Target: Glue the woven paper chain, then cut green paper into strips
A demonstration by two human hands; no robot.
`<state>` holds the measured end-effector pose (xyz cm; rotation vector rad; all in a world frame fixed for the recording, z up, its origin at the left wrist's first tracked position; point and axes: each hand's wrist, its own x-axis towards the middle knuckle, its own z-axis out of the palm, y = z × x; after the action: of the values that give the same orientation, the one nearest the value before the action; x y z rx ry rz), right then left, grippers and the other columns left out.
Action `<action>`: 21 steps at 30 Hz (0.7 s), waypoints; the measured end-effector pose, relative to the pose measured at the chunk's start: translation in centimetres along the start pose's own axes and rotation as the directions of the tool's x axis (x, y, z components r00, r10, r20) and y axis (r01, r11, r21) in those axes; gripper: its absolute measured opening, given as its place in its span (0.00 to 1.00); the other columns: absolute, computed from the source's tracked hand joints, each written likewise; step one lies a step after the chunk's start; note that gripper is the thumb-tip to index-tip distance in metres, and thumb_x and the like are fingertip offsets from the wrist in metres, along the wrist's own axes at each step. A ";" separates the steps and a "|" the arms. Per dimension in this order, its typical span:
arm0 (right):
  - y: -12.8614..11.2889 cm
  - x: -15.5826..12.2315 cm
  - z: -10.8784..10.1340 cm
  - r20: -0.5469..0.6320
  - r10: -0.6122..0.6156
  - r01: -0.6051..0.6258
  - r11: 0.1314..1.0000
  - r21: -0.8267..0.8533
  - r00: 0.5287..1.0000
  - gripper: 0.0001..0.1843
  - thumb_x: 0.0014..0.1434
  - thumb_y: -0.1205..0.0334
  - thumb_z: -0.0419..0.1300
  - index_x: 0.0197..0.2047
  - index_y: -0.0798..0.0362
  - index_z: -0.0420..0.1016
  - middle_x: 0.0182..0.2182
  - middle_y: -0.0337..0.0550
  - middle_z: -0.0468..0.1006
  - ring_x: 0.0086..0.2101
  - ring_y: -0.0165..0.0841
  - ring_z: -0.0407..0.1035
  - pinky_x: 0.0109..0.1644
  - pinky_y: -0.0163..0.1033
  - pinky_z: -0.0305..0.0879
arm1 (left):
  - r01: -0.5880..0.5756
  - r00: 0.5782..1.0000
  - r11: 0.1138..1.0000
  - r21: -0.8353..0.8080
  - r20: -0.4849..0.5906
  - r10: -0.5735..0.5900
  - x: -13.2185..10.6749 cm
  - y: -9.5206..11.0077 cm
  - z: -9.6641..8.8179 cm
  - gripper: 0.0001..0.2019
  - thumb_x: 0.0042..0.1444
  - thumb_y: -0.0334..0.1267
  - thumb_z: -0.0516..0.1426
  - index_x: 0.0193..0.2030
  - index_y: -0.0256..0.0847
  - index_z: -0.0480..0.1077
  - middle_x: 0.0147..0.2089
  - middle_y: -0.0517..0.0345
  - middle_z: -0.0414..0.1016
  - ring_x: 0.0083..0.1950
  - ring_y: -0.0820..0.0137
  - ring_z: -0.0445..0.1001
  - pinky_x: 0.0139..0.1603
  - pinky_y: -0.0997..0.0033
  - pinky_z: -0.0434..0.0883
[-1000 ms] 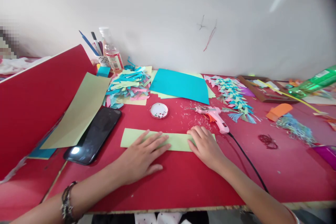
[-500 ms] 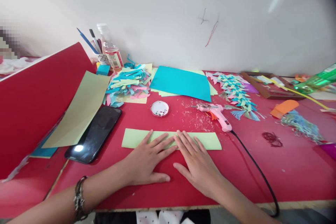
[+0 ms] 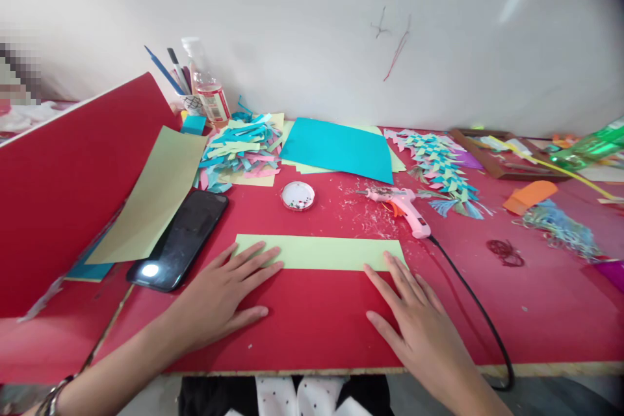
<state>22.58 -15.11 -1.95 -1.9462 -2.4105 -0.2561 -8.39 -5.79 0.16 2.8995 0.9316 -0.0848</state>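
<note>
We are facing a pale wall (image 3: 292, 32), and below it a red table (image 3: 312, 331) is stretching across our view. On our left, a red board (image 3: 78, 175) is leaning at a slant. A teal sheet (image 3: 338, 149) is lying near the wall, overlapping paler paper, and a dull yellow sheet (image 3: 151, 201) is resting between the board and a black phone (image 3: 185, 240), partly covering the phone.

Directly before us, a light green paper strip (image 3: 322, 253) is lying flat and lengthwise on the table, nearer to us than the teal sheet. Our left hand (image 3: 224, 296) is resting its fingertips on the strip's left end, and our right hand (image 3: 414, 312) is touching the right end. We are holding the fingers of both hands spread apart, palms down, and neither hand is clamping anything.

Beyond the strip, a pile of paper strips (image 3: 238, 149) is sitting to the left of the teal sheet, and a woven paper piece (image 3: 436, 162) is lying to its right. At the far right, a green bottle (image 3: 592, 146) is showing beside a brown tray (image 3: 526, 175). A pink glue gun (image 3: 397, 198) is lying past the strip's right end. A clear bottle (image 3: 213, 101) is standing next to a pen cup (image 3: 192, 104). Smaller again, a round lid (image 3: 296, 190) is holding tiny bits, and dark red thread (image 3: 506, 252) is lying bunched on the right.
</note>
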 end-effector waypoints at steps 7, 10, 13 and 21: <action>0.9 -1.5 0.1 -0.063 0.106 -0.110 0.991 -0.072 0.992 0.30 0.59 0.47 0.41 0.58 0.56 0.57 0.57 0.52 0.60 0.54 0.43 0.58 0.48 0.49 0.62 | 0.095 0.993 0.992 0.084 -0.074 -0.089 -2.5 -1.3 0.3 0.27 0.59 0.50 0.45 0.63 0.50 0.47 0.63 0.62 0.54 0.61 0.66 0.57 0.60 0.63 0.52; 0.9 -1.6 0.0 -0.083 0.110 -0.117 0.990 -0.080 0.990 0.32 0.59 0.46 0.41 0.57 0.61 0.59 0.55 0.53 0.64 0.51 0.43 0.61 0.48 0.48 0.62 | 0.079 0.993 0.994 0.072 -0.090 -0.073 -3.0 -2.0 0.2 0.22 0.59 0.46 0.46 0.61 0.51 0.53 0.60 0.61 0.60 0.58 0.67 0.61 0.60 0.63 0.52; 0.7 -0.5 -0.6 -0.091 0.134 -0.142 0.986 -0.089 0.987 0.29 0.59 0.47 0.43 0.50 0.64 0.65 0.50 0.58 0.69 0.49 0.45 0.63 0.51 0.50 0.59 | 0.084 0.990 0.996 0.038 -0.115 -0.079 -2.2 -2.4 -0.2 0.15 0.59 0.44 0.47 0.51 0.48 0.64 0.54 0.59 0.67 0.53 0.67 0.66 0.60 0.60 0.51; -0.7 6.5 -2.0 -0.019 -0.184 0.184 0.962 0.203 0.983 0.26 0.56 0.54 0.53 0.57 0.52 0.60 0.55 0.49 0.63 0.54 0.40 0.57 0.54 0.46 0.58 | 0.001 0.992 0.995 -0.100 -0.126 -0.014 3.4 -2.6 -1.2 0.22 0.54 0.44 0.53 0.55 0.41 0.59 0.57 0.49 0.60 0.55 0.63 0.61 0.53 0.66 0.62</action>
<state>20.30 -9.31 0.82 -1.6411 -2.5067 -0.0108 -7.16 -1.57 0.91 2.8370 0.9369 0.1428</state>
